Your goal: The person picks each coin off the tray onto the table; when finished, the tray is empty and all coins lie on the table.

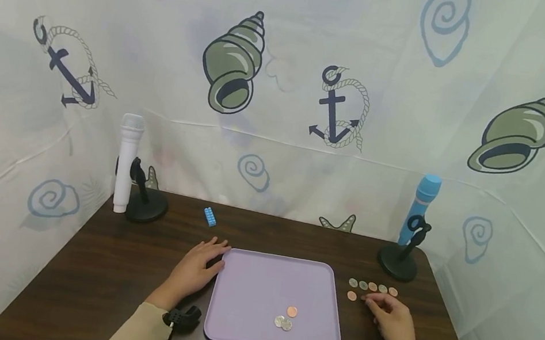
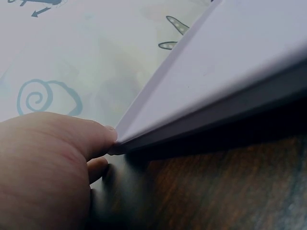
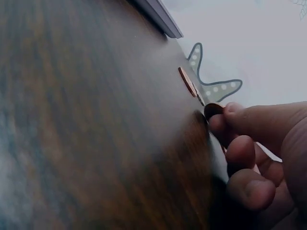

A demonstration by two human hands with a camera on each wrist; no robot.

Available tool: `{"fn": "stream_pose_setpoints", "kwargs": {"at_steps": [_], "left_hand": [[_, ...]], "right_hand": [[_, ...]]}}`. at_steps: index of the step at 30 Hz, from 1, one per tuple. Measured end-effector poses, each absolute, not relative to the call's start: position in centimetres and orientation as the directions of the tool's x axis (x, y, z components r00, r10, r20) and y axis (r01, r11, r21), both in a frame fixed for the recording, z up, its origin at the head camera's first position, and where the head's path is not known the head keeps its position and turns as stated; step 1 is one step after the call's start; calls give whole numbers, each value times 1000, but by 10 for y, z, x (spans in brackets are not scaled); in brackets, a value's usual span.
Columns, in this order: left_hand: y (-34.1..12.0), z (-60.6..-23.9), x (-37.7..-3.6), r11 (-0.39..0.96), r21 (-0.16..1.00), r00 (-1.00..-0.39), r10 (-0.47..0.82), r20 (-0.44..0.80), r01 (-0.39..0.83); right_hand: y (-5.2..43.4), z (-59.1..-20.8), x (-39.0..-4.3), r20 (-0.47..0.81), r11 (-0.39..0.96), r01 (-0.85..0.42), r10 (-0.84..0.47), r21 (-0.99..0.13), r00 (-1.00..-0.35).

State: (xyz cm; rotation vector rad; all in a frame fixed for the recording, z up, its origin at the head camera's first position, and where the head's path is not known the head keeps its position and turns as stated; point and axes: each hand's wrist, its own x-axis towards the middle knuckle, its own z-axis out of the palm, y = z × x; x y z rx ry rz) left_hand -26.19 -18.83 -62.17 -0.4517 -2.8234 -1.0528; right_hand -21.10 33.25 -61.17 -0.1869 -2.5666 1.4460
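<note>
1. Head view shows a dark wooden bench (image 1: 95,279) walled on three sides by a cloth backdrop (image 1: 285,79) printed with shells and anchors; the near edge is cut off by the frame.
2. A lilac tray (image 1: 256,284) lies flat at the middle of the bench, with bare wood to its left, to its right and behind it.
3. A white microphone (image 1: 126,161) on a black stand occupies the far left corner and a blue microphone (image 1: 419,211) on its stand the far right, both close to the backdrop.
4. The left hand (image 1: 198,270) rests at the tray's far left corner, fingers relaxed and fairly straight; the left wrist view shows a fingertip touching that corner's rim, the rest of the hand blurred.
5. The right hand (image 1: 395,321) sits on the bench right of the tray, fingers curled together.
6. A small blue block (image 1: 210,216) lies behind the tray, well apart from both hands.
7. Three tray coins (image 1: 285,318) sit near the front of the tray.
8. A row of coins (image 1: 373,287) lies just beyond the right hand, one more below the row's left end.
9. The right wrist view shows a copper coin (image 3: 213,110) pinched between thumb and fingertips; from the head view that coin is hidden by the hand.
</note>
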Motion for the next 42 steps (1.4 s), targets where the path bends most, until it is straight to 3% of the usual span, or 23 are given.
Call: {"fn": "stream_pose_setpoints", "kwargs": {"at_steps": [20,26,35,42], "left_hand": [[-188,-620,-261,729,620,-956,236,171,291],[-187,-620,-262,727,619,-954,238,182,299],[-186,-620,-261,717,622,-949,243,200,315],[-186,-618,-260,712,623,-947,242,213,323]], "right_hand": [[333,-607,-213,-32,563,148,212,-813,-977],[334,-607,-213,-40,521,146,210,-841,-977],[337,-605,-209,-39,289,116,258,-950,-965],[326,-599,-207,-43,283,126,280,-951,-959]]}}
